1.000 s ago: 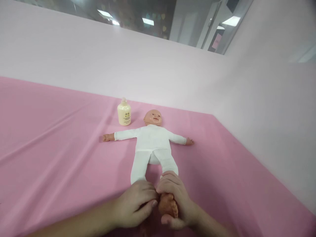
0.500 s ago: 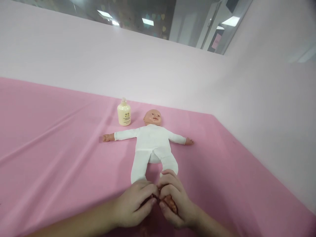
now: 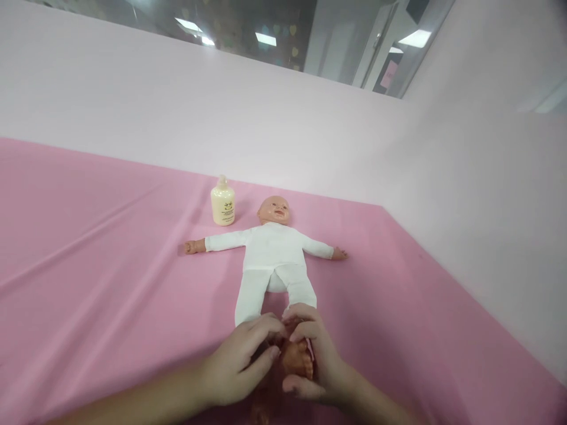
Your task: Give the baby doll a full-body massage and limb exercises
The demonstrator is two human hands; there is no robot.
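A baby doll (image 3: 275,248) with a soft white cloth body lies on its back, arms spread and head away from me. My right hand (image 3: 319,357) cups one of the doll's brown feet (image 3: 296,359), fingers over the top and thumb low by the toes. From the other side my left hand (image 3: 243,360) curls around the same foot near the ankle, thumb and fingers slightly parted. The fingertips of both hands nearly meet above it. The doll's other foot (image 3: 260,413) shows dimly below my left hand, near the bottom edge.
A pump bottle (image 3: 223,206) of pale yellow liquid stands beside the doll's head. Pink cloth (image 3: 110,260) with long creases covers the table. White walls (image 3: 221,118) rise behind and to the right, with a window (image 3: 248,29) above.
Both hands have loosened around the doll's foot. My right thumb has moved down, so more of the foot and its toes shows. The bottle and the doll's upper body stay put.
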